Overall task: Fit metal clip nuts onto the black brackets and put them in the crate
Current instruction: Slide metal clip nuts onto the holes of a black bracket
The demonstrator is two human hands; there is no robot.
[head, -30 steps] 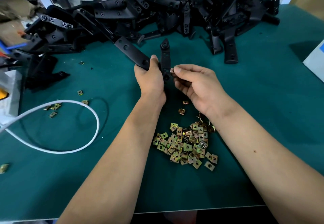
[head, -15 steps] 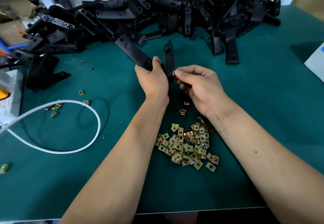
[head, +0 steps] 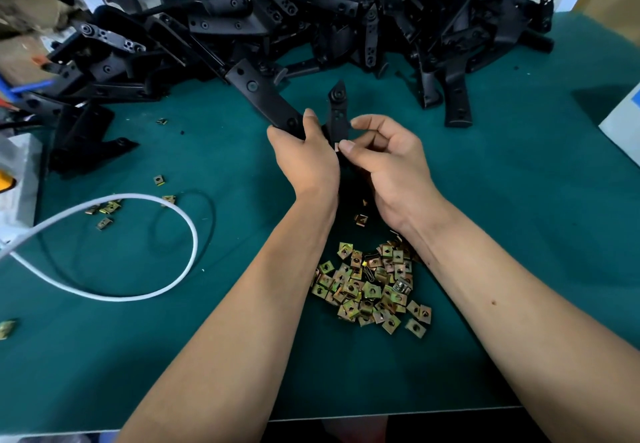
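Both hands have barely shifted: left hand (head: pixel 304 151) grips the bracket (head: pixel 337 110) above the bench (head: pixel 519 200), right hand (head: pixel 381 162) pinches a clip nut (head: pixel 336 146) at its edge; fitting is underway, and next I'd judge a firm push home

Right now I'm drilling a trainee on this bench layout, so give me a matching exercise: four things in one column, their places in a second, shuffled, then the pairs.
Things
1. held black bracket
2. pile of clip nuts
3. white cable
4. heap of black brackets

Places
A. looped on the green mat, left of the forearms
B. along the far edge of the table
C. between the two hands
D. on the mat between the two forearms

Pairs: 1-C, 2-D, 3-A, 4-B
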